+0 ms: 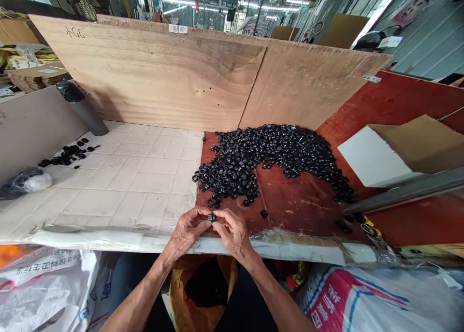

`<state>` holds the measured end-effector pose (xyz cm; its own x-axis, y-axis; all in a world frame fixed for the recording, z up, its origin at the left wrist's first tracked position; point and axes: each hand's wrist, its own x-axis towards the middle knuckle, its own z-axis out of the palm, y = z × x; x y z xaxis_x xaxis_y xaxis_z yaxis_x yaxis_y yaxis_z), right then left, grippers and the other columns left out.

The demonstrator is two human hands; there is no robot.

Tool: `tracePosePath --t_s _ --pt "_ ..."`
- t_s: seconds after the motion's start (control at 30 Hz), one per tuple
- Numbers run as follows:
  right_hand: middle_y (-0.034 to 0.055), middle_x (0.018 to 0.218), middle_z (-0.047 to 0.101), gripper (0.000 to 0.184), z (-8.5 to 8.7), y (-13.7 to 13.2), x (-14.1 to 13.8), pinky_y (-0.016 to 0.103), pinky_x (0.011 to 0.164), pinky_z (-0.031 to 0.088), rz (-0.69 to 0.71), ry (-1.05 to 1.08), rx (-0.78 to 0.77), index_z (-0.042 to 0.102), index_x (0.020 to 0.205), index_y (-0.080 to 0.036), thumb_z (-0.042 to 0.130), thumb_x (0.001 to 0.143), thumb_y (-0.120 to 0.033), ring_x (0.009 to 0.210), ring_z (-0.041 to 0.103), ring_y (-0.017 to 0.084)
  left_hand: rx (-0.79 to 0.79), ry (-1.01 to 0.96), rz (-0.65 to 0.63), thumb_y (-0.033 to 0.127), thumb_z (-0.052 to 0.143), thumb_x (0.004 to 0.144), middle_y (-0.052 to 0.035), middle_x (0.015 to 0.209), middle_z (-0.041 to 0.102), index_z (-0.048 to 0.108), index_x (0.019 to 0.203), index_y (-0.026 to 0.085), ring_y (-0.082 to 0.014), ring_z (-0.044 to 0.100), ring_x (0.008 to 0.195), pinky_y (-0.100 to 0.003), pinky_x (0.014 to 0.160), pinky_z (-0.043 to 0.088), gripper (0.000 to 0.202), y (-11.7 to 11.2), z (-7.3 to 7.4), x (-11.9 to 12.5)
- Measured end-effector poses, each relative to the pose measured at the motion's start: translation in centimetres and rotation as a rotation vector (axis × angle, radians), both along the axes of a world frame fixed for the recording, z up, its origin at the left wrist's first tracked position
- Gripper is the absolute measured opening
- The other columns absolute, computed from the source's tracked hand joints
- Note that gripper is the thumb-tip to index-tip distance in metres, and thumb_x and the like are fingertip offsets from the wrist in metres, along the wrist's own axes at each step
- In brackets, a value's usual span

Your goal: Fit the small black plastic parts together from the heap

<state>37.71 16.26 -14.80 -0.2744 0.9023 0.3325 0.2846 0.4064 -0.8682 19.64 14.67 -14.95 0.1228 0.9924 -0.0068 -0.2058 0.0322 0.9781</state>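
Note:
A small black ribbed plastic cap (211,217) is pinched between both hands at the front edge of the table. My left hand (189,229) grips it from the left with thumb and fingertips. From the right, the fingertips of my right hand (233,231) close on the same cap. Just beyond the hands, a large heap of similar black plastic caps (275,148) spreads over the red-brown board (290,201). One loose black piece (264,214) lies to the right of my right hand. Below the hands, an open brown bag (179,298) stands between the legs with dark contents.
A wooden partition (163,76) rises behind the table. At left on the white tiled surface (134,187) are a dark bottle (90,113), scattered black pieces (68,154) and a plastic bag (25,182). A white box (380,158) and metal bar (409,192) are at right.

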Motion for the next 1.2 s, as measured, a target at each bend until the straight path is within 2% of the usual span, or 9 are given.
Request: tracePosePath --t_s 0.1,0.17,0.3,0.4,0.53,0.83,0.97,1.07,1.2 --pt "-0.0006 0.061 0.053 0.035 -0.1 0.2 0.0 0.027 0.055 0.042 -0.067 -0.099 0.066 0.06 0.068 -0.023 0.057 0.1 -0.036 0.054 0.05 0.015 -0.01 -0.01 0.003 0.039 0.082 0.085 -0.0056 0.1 0.074 0.072 0.103 0.018 -0.0195 0.07 0.091 -0.032 0.087 0.058 0.029 0.0 -0.2 0.0" --pt "-0.0027 0.056 0.045 0.043 -0.2 0.3 -0.1 0.027 0.054 0.038 -0.105 -0.118 0.082 0.051 0.061 -0.023 0.057 0.101 -0.039 0.051 0.044 0.014 -0.014 -0.031 0.012 0.038 0.083 0.084 -0.0052 0.099 0.074 0.072 0.101 0.018 -0.0192 0.07 0.091 -0.032 0.087 0.058 0.029 0.1 -0.3 0.0" --pt "-0.0014 0.065 0.056 0.024 -0.3 -0.2 -0.2 0.026 0.055 0.041 -0.075 -0.036 0.018 0.065 0.084 -0.021 0.062 0.098 -0.041 0.056 0.05 0.015 -0.01 -0.047 0.028 0.037 0.083 0.084 -0.0057 0.1 0.073 0.073 0.102 0.017 -0.0181 0.069 0.09 -0.03 0.087 0.057 0.029 0.1 -0.3 0.0" --pt "-0.0024 0.059 0.051 0.036 -0.1 -0.5 -0.1 0.027 0.054 0.038 -0.081 -0.051 0.015 0.059 0.068 -0.022 0.061 0.099 -0.04 0.053 0.046 0.014 -0.011 -0.037 0.05 0.037 0.082 0.084 -0.0049 0.097 0.072 0.072 0.102 0.018 -0.017 0.067 0.086 -0.028 0.083 0.056 0.028 0.1 -0.3 0.1" --pt "-0.0022 0.065 0.057 0.021 0.3 -0.5 0.0 0.026 0.054 0.041 -0.051 -0.002 -0.023 0.068 0.085 -0.021 0.067 0.093 -0.04 0.054 0.048 0.014 -0.001 -0.036 0.037 0.037 0.081 0.085 -0.005 0.099 0.072 0.072 0.101 0.018 -0.017 0.067 0.087 -0.028 0.083 0.055 0.027 0.1 -0.5 0.0" --pt "-0.0022 0.063 0.058 0.025 0.2 0.0 0.3 0.025 0.056 0.043 -0.062 -0.015 -0.008 0.066 0.078 -0.02 0.063 0.095 -0.038 0.055 0.051 0.013 0.015 -0.026 0.034 0.038 0.08 0.087 -0.0053 0.098 0.072 0.072 0.104 0.017 -0.0166 0.067 0.086 -0.028 0.082 0.055 0.029 0.0 -0.5 -0.2" --pt "0.0034 0.085 0.071 0.017 0.0 0.4 0.2 0.026 0.066 0.05 -0.013 0.023 -0.004 0.072 0.1 -0.02 0.064 0.092 -0.033 0.072 0.064 0.017 0.039 -0.039 -0.004 0.035 0.078 0.09 -0.0054 0.104 0.072 0.071 0.105 0.018 -0.0176 0.067 0.093 -0.03 0.089 0.054 0.024 0.1 -0.7 -0.2" --pt "0.0032 0.084 0.071 0.016 -0.2 0.4 -0.4 0.026 0.065 0.049 -0.031 0.037 -0.097 0.071 0.095 -0.02 0.063 0.09 -0.032 0.07 0.062 0.017 0.063 0.025 0.004 0.035 0.075 0.092 -0.0051 0.103 0.071 0.071 0.107 0.018 -0.0177 0.067 0.092 -0.03 0.087 0.054 0.023 0.2 -1.0 -0.1" --pt "-0.0031 0.064 0.059 0.02 -0.1 -0.4 -1.1 0.024 0.05 0.039 -0.065 0.201 -0.426 0.064 0.089 -0.02 0.065 0.083 -0.039 0.053 0.049 0.013 0.194 0.231 0.034 0.034 0.067 0.096 -0.0061 0.106 0.071 0.07 0.106 0.019 -0.0196 0.066 0.097 -0.031 0.09 0.053 0.019 -0.5 -0.5 -0.4"
